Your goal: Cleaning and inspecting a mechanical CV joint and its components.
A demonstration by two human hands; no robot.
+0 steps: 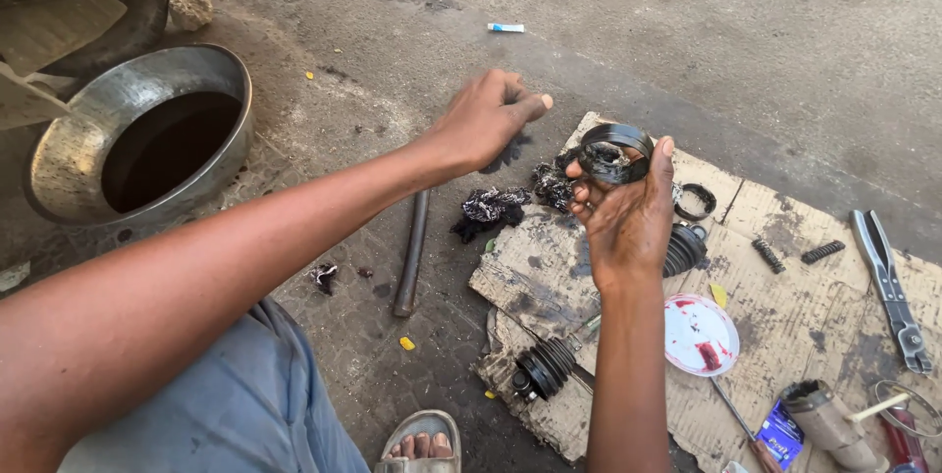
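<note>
Your right hand (628, 213) is raised above the stained cardboard sheet (785, 316), palm toward you, fingers and thumb closed around a greasy black rubber ring (613, 151) (a short boot-like collar, smeared inside). The ring sits at your fingertips, over the cardboard's far left corner.

Your left hand (488, 118) hovers just beyond that same corner, fingers curled loosely inward and holding nothing; whether the fingertips pinch any grease I cannot tell.

On the cardboard, directly behind your right wrist, lies a ribbed black boot (684, 249); a second ribbed boot on a shaft (546, 367) rests at the near left edge. A round white lid with red smears (700, 335) sits near the middle. Two small springs (795, 254) lie toward the far right, with pliers (889, 282) at the right edge. A thin clamp ring (697, 201) lies near the far edge.

Off the cardboard to the left, a black rag (489, 209) and a metal bar (412, 252) lie on the pavement; well beyond them stands a metal basin of dark liquid (147, 134).
</note>
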